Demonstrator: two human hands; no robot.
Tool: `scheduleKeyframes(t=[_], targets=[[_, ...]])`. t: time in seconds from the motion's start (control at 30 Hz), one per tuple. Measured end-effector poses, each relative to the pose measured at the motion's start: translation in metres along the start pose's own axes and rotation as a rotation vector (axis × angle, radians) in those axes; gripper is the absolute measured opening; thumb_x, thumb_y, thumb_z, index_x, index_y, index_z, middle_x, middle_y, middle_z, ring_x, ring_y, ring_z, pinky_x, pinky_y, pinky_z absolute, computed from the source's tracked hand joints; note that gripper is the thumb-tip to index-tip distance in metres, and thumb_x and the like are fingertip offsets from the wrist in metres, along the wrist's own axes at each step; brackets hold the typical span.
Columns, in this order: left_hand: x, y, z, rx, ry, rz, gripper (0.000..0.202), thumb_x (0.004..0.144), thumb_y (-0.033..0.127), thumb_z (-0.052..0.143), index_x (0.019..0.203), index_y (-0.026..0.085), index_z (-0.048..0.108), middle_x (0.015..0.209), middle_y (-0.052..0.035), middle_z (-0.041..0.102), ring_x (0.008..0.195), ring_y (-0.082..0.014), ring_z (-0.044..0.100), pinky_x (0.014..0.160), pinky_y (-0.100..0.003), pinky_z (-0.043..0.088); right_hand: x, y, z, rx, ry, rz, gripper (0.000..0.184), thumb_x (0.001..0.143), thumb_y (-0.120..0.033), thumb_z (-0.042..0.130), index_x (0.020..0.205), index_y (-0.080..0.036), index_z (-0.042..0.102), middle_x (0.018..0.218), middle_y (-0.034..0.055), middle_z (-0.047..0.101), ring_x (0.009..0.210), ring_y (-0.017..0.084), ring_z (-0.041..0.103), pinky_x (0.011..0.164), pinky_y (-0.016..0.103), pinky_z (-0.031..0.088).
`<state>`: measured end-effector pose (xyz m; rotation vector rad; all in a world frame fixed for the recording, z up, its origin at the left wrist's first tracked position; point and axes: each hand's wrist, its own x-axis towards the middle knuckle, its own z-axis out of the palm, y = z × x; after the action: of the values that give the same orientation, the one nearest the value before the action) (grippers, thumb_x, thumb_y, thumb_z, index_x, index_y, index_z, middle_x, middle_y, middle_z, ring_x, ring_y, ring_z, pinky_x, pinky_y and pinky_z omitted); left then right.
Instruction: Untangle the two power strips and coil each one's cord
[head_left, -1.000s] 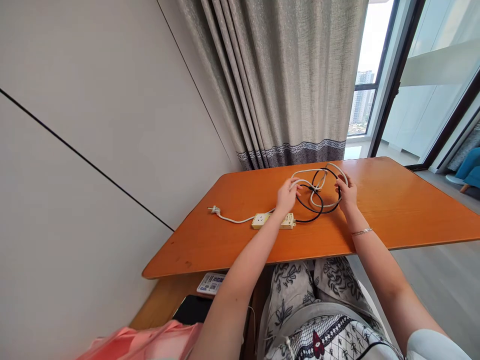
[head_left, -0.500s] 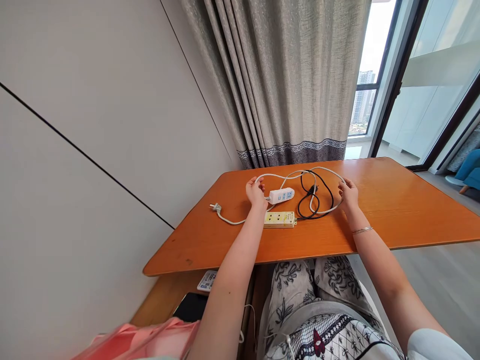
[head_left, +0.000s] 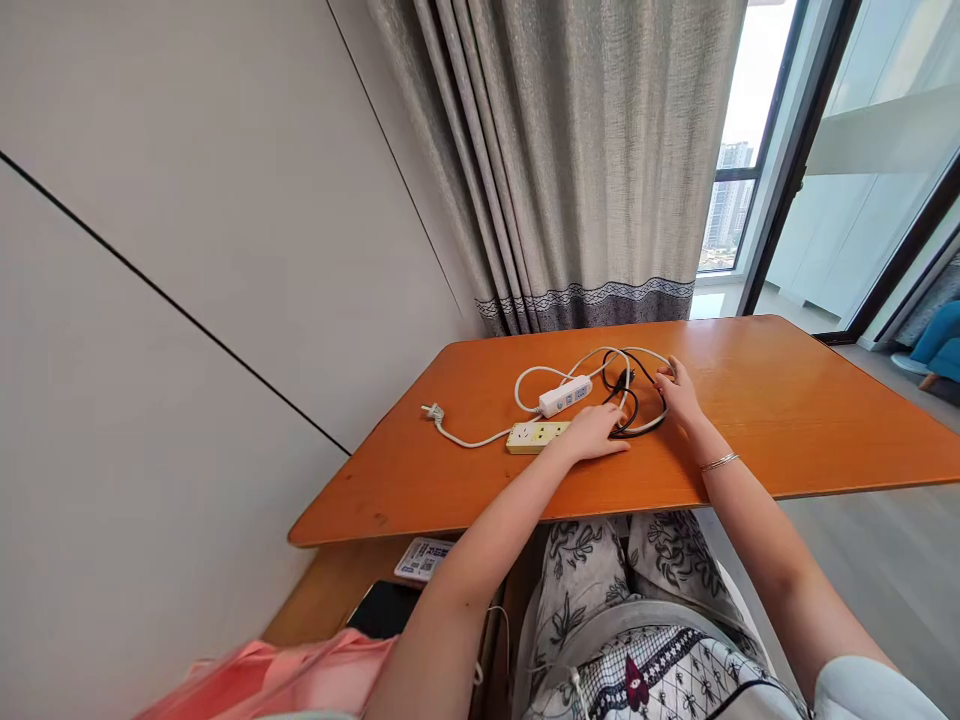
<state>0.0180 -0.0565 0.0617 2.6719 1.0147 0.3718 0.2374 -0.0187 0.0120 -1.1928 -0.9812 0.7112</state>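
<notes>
Table (head_left: 787, 420): orange-brn. Near strip (head_left: 529, 438): pale yel. Far strip (head_left: 556, 399): wht w/ blue marks. Wht cord (head_left: 474, 444), blk cord (head_left: 636, 434). Curtain (head_left: 600, 150): gry-beige, dk gry hem (head_left: 664, 308) w/ wavy wht trim. Trousers (head_left: 576, 556): lt gry, blk leaf print. Cloth (head_left: 300, 670): pink. Chair (head_left: 937, 335): blue. Wall (head_left: 187, 150): lt gry, blk seams (head_left: 191, 319).

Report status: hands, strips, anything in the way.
Left hand over right end of yellowish power strip. Right hand at white cord, grip unclear. White power strip beyond. Black cord crossing white cord.
</notes>
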Motion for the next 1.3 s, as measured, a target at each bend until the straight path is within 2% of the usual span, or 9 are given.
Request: scheduleKeyframes(t=[0.1,0.2,0.3,0.43,0.6,0.83,1.0,1.2,1.3], targets=[[0.000,0.001,0.003,-0.005,-0.025,-0.043,0.013,0.086,0.023,0.064,0.098,0.018,0.066,0.105,-0.0093,0.072,0.102,-0.0261,0.066,0.090,-0.037,0.049,0.001,-0.002,0.000,-0.003,0.029,-0.015,0.054,0.075,-0.030,0.055,0.129,-0.022,0.051,0.102,0.0023,0.063,0.067,0.011,0.055,0.067,0.028,0.052],[-0.001,-0.006,-0.011,-0.136,0.118,-0.135,0.018,0.094,0.023,0.048,0.105,0.018,0.061,0.098,-0.0070,0.072,0.085,-0.0198,0.066,0.078,-0.031,0.050,0.005,-0.004,-0.005,-0.001,0.087,-0.027,0.047,0.075,-0.023,0.048,0.122,-0.021,0.052,0.102,0.0027,0.062,0.064,0.010,0.053,0.065,0.026,0.051],[-0.002,-0.013,-0.039,-0.496,0.463,-0.217,0.012,0.092,0.026,0.053,0.095,0.018,0.061,0.074,0.0004,0.064,0.062,-0.0135,0.056,0.062,-0.025,0.044,0.009,-0.004,-0.014,-0.009,0.153,-0.026,0.042,0.075,-0.020,0.044,0.116,-0.020,0.052,0.100,0.0033,0.061,0.064,0.010,0.052,0.065,0.025,0.050],[-0.012,-0.010,-0.083,-1.005,0.897,-0.178,0.025,0.091,0.036,0.061,0.075,0.017,0.060,0.051,0.0087,0.034,0.043,-0.0072,0.029,0.046,-0.020,0.026,0.014,-0.004,-0.022,-0.059,0.215,-0.036,0.037,0.075,-0.019,0.043,0.111,-0.019,0.053,0.099,0.0047,0.061,0.069,0.012,0.055,0.066,0.025,0.049],[-0.029,0.013,-0.122,-1.316,1.282,-0.123,0.030,0.091,0.034,0.064,0.067,0.017,0.056,0.047,0.0115,0.025,0.039,-0.0043,0.020,0.049,-0.019,0.035,0.015,-0.004,-0.025,-0.176,0.199,-0.063,0.032,0.079,-0.021,0.043,0.109,-0.019,0.056,0.096,0.0064,0.063,0.077,0.016,0.058,0.072,0.029,0.051],[-0.033,0.038,-0.118,-1.248,1.266,0.001,0.032,0.085,0.039,0.073,0.067,0.018,0.057,0.046,0.0103,0.032,0.039,-0.0036,0.023,0.046,-0.018,0.033,-0.001,-0.018,-0.019,-0.402,0.206,-0.239,0.037,0.082,-0.031,0.055,0.116,-0.017,0.063,0.122,0.0159,0.058,0.114,0.027,0.053,0.105,0.047,0.039],[-0.033,0.039,-0.107,-1.212,1.219,0.059,0.032,0.082,0.039,0.076,0.068,0.018,0.057,0.046,0.0101,0.031,0.040,-0.0039,0.025,0.046,-0.018,0.033,-0.028,-0.037,-0.007,-0.491,0.149,-0.678,0.031,0.099,-0.034,0.038,0.107,-0.021,0.066,0.102,0.0094,0.064,0.101,0.024,0.056,0.097,0.045,0.044],[-0.030,0.036,-0.108,-1.233,1.385,-0.043,0.031,0.088,0.036,0.069,0.068,0.018,0.054,0.047,0.0101,0.034,0.040,-0.0037,0.027,0.051,-0.017,0.038,-0.045,-0.051,-0.006,-0.547,0.282,-0.979,0.022,0.096,-0.030,0.049,0.108,-0.023,0.066,0.107,0.0109,0.060,0.105,0.026,0.055,0.094,0.047,0.043],[-0.024,0.034,-0.103,-1.252,1.415,-0.079,0.032,0.089,0.037,0.069,0.070,0.018,0.053,0.049,0.0093,0.040,0.040,-0.0028,0.025,0.048,-0.017,0.035,-0.057,-0.057,0.000,-0.609,0.109,-1.111,0.019,0.095,-0.023,0.050,0.102,-0.025,0.067,0.099,0.0075,0.063,0.096,0.022,0.057,0.090,0.042,0.043]])
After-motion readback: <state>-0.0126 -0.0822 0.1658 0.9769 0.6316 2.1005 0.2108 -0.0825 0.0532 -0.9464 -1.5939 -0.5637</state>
